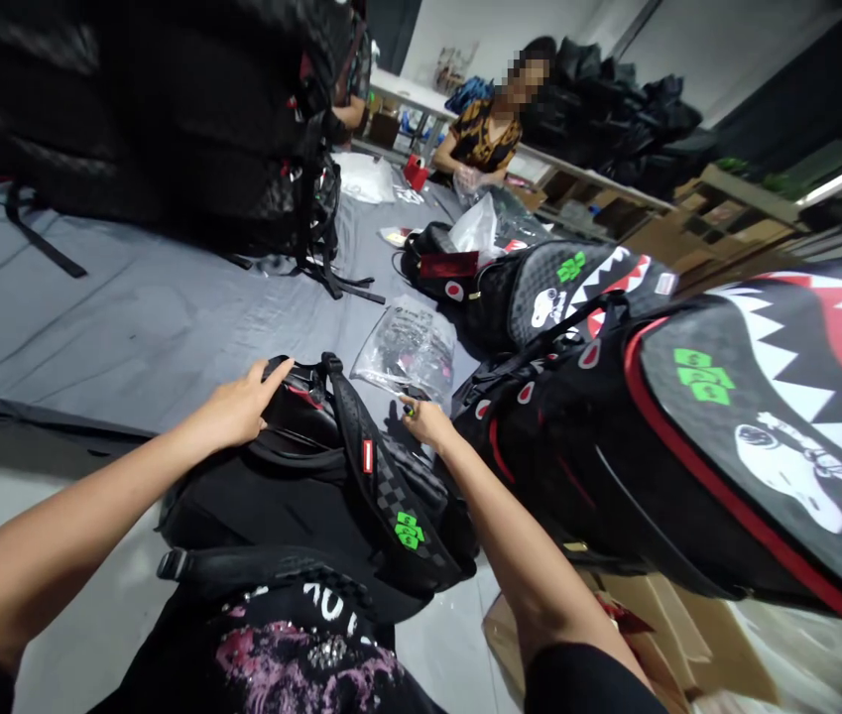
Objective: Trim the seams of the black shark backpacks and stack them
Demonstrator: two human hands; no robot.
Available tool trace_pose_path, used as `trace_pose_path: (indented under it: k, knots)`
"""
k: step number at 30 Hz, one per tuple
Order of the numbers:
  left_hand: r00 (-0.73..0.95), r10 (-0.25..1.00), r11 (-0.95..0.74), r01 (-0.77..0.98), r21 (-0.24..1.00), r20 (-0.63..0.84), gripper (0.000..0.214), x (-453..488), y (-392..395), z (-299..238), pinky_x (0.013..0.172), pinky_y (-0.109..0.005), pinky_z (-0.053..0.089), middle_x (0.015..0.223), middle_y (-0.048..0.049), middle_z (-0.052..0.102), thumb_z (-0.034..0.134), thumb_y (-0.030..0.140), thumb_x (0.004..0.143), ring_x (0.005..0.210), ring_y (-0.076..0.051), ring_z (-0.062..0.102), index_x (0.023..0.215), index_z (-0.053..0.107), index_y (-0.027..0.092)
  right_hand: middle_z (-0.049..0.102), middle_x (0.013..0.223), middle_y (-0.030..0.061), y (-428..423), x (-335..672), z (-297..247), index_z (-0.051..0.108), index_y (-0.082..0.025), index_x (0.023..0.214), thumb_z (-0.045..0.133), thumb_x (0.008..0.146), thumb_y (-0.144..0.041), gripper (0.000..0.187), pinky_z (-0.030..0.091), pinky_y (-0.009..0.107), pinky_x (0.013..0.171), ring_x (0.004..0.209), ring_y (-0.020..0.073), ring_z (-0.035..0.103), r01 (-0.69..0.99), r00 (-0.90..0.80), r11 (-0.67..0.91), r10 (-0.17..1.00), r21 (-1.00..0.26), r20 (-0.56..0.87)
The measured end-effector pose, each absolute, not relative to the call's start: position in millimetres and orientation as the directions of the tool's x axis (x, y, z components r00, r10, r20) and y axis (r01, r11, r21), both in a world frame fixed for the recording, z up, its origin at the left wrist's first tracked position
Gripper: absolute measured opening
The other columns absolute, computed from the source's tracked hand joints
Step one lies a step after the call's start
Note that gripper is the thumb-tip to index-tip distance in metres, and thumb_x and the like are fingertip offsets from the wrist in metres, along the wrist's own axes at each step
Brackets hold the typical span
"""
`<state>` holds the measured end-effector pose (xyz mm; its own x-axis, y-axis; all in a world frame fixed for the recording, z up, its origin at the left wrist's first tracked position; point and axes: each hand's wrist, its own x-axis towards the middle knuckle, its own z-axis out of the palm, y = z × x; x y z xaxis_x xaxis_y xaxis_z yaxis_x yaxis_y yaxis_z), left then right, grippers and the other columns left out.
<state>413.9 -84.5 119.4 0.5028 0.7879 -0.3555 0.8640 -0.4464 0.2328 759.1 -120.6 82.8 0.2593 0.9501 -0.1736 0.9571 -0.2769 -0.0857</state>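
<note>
A black backpack (287,506) lies in front of me at the table's edge, its checkered shoulder strap (391,486) with a green patch and a red tag facing up. My left hand (246,409) grips the backpack's top end, thumb and fingers closed on the black material. On the far side of the strap, my right hand (427,421) is closed around something small and dark with a yellowish spot, too small to name. Just beyond its fingers lies a clear plastic bag (410,347) with printing; whether they touch is unclear.
Big stacked black bags (145,129) stand at the left on the grey-covered table (189,317). Shark-mouth backpacks (614,426) crowd the right side. A co-worker (484,134) handles clear plastic at the far end; another person is partly hidden. Cardboard (665,635) lies below right.
</note>
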Motion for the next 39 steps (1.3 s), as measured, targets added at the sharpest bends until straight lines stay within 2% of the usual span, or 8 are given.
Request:
trace_pose_path:
  k: [6, 10, 13, 21, 26, 31, 36, 39]
  knots:
    - [0.493, 0.789, -0.428, 0.869, 0.248, -0.366, 0.096, 414, -85, 121, 0.098, -0.037, 0.053, 0.165, -0.0194, 0.019, 0.061, 0.014, 0.086, 0.134, -0.032, 0.054, 0.161, 0.002, 0.027, 0.071, 0.114, 0.0205, -92, 765, 61, 0.029, -0.01, 0.156, 0.043, 0.095, -0.017, 0.063, 0.049, 0.034, 0.075, 0.091, 0.0274, 0.071, 0.935, 0.353, -0.35, 0.934, 0.056, -0.047]
    - [0.489, 0.783, -0.425, 0.872, 0.245, -0.383, 0.096, 416, -83, 121, 0.097, -0.036, 0.053, 0.166, -0.0187, 0.018, 0.061, 0.014, 0.086, 0.135, -0.031, 0.054, 0.161, 0.001, 0.027, 0.063, 0.123, 0.0238, -94, 770, 56, 0.051, -0.008, 0.139, 0.045, 0.1, -0.029, 0.044, 0.048, 0.034, 0.077, 0.098, 0.0284, 0.069, 0.918, 0.374, -0.366, 0.927, 0.149, -0.025]
    - [0.486, 0.781, -0.424, 0.874, 0.238, -0.392, 0.095, 417, -82, 122, 0.096, -0.036, 0.053, 0.166, -0.0184, 0.018, 0.06, 0.015, 0.087, 0.135, -0.031, 0.053, 0.161, 0.002, 0.027, 0.06, 0.124, 0.0268, -92, 775, 48, 0.057, -0.005, 0.128, 0.052, 0.098, -0.039, 0.046, 0.048, 0.035, 0.08, 0.109, 0.0324, 0.064, 0.912, 0.379, -0.366, 0.925, 0.187, -0.036]
    - [0.478, 0.792, -0.411, 0.878, 0.246, -0.381, 0.098, 416, -84, 118, 0.098, -0.038, 0.053, 0.166, -0.0175, 0.019, 0.064, 0.014, 0.086, 0.134, -0.032, 0.054, 0.161, 0.003, 0.028, 0.069, 0.113, 0.0216, -85, 781, 39, 0.065, -0.009, 0.117, 0.037, 0.096, -0.009, 0.035, 0.047, 0.032, 0.083, 0.115, 0.0284, 0.059, 0.941, 0.319, -0.3, 0.941, 0.16, -0.11]
    - [0.487, 0.792, -0.407, 0.871, 0.276, -0.369, 0.098, 415, -84, 118, 0.099, -0.04, 0.052, 0.166, -0.0193, 0.017, 0.064, 0.012, 0.086, 0.136, -0.034, 0.052, 0.162, 0.002, 0.028, 0.073, 0.106, 0.0152, -97, 774, 57, 0.072, -0.017, 0.102, 0.048, 0.09, -0.01, 0.028, 0.047, 0.031, 0.083, 0.105, 0.0253, 0.063, 0.947, 0.323, -0.321, 0.944, 0.026, -0.068]
    - [0.506, 0.777, -0.417, 0.859, 0.296, -0.375, 0.102, 413, -82, 118, 0.101, -0.04, 0.052, 0.166, -0.0197, 0.016, 0.067, 0.012, 0.084, 0.136, -0.035, 0.052, 0.162, 0.002, 0.029, 0.074, 0.108, 0.0132, -121, 751, 99, 0.071, -0.015, 0.107, 0.048, 0.093, -0.028, 0.03, 0.05, 0.033, 0.079, 0.096, 0.0245, 0.066, 0.928, 0.326, -0.307, 0.943, -0.21, 0.062]
    - [0.515, 0.778, -0.411, 0.85, 0.329, -0.359, 0.116, 416, -83, 117, 0.102, -0.044, 0.051, 0.165, -0.023, 0.017, 0.079, 0.016, 0.075, 0.136, -0.04, 0.051, 0.162, 0.002, 0.028, 0.073, 0.082, 0.0061, -151, 699, 137, 0.071, -0.014, 0.104, 0.06, 0.086, -0.048, 0.04, 0.052, 0.03, 0.064, 0.067, 0.018, 0.065, 0.692, 0.192, -0.084, 0.979, -0.717, 0.07]
    - [0.507, 0.792, -0.396, 0.851, 0.345, -0.34, 0.117, 417, -84, 117, 0.102, -0.046, 0.051, 0.164, -0.024, 0.019, 0.078, 0.014, 0.073, 0.133, -0.041, 0.054, 0.162, 0.003, 0.028, 0.072, 0.076, 0.0047, -162, 662, 148, 0.073, -0.016, 0.087, 0.065, 0.081, -0.045, 0.03, 0.05, 0.029, 0.064, 0.065, 0.0165, 0.062, 0.575, 0.072, -0.001, 0.996, -0.818, 0.049]
